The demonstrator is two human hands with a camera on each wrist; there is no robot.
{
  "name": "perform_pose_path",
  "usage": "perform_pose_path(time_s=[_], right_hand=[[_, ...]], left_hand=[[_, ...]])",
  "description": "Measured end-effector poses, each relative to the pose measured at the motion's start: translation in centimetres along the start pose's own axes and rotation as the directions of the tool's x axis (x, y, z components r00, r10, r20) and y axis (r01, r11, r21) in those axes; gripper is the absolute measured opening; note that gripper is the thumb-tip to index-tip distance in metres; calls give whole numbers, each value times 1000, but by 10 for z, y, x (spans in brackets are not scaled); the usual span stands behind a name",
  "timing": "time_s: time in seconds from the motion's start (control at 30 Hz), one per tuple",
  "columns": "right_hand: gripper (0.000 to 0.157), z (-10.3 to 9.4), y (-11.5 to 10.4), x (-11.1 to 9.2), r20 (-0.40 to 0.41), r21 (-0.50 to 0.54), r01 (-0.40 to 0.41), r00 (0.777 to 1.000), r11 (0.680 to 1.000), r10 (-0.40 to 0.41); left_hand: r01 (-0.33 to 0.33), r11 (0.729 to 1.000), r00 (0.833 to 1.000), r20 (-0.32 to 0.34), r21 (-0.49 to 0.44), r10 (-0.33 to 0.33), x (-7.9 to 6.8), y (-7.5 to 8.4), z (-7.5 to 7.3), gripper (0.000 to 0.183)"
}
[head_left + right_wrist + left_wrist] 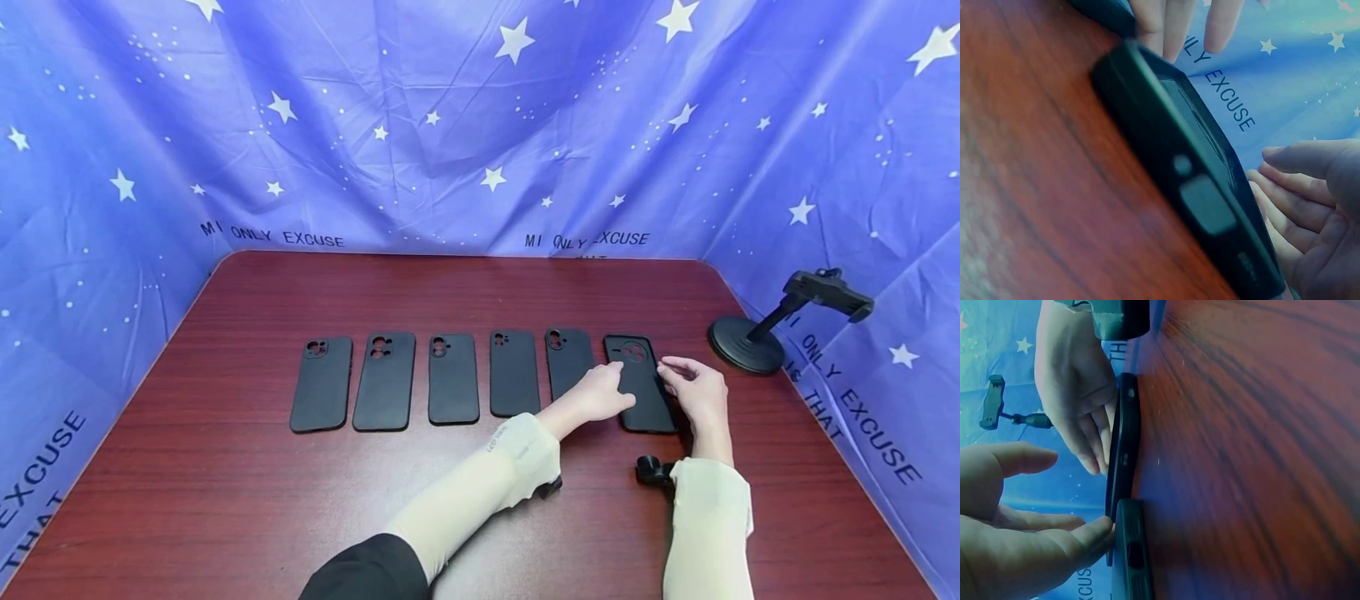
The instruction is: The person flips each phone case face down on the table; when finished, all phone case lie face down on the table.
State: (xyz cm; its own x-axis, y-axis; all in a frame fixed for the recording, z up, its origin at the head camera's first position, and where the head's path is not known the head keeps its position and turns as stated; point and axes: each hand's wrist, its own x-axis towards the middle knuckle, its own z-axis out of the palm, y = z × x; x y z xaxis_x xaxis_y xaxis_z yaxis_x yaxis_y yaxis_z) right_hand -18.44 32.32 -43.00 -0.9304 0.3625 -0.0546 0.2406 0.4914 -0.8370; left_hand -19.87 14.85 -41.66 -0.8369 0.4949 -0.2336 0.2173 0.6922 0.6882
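Head view shows six black phone cases laid back-up in a row across the middle of the frame on the dark red table (225,500), and your hands meet at the one furthest right. Your left hand (600,394) reaches across from the lower centre, fingers fairly straight, resting on the left side of that rightmost case (641,375). Your right hand (697,387) lies along its right edge with the fingers loose and extended, so neither hand is wrapped round it; it reads as two flat hands bracketing the case from both sides.

In the left wrist picture the case (1124,444) lies flat on the wood and the neighbouring case (1130,550) sits just beside it at the lower centre, your fingertips (1094,534) touching where the two edges meet. In the right wrist picture your fingers (1297,200) at the right of the frame lie just beside the case's side wall (1204,200), where the button cutouts show.

A black phone stand (750,337) stands at the right of the frame, well apart from the row. The other five cases (453,379) lie untouched.
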Motion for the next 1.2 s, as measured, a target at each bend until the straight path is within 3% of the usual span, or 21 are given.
perform_pose_path(time_s=[0.27, 0.47, 0.7, 1.2], right_hand=[[38, 1, 2, 1, 15, 41, -4, 1000, 999, 4], [37, 1, 2, 1, 2, 45, 0, 1000, 999, 0], [37, 2, 2, 2, -15, 23, -37, 999, 999, 38], [40, 3, 3, 2, 19, 84, -35, 999, 996, 33]], left_hand=[[52, 984, 995, -71, -171, -65, -1, -1, 4, 58], [49, 966, 987, -133, -253, -85, -1, -2, 8, 55], [28, 888, 973, -190, -459, -129, 0, -5, 11, 55], [30, 844, 970, -190, -535, -154, 4, -4, 15, 59]])
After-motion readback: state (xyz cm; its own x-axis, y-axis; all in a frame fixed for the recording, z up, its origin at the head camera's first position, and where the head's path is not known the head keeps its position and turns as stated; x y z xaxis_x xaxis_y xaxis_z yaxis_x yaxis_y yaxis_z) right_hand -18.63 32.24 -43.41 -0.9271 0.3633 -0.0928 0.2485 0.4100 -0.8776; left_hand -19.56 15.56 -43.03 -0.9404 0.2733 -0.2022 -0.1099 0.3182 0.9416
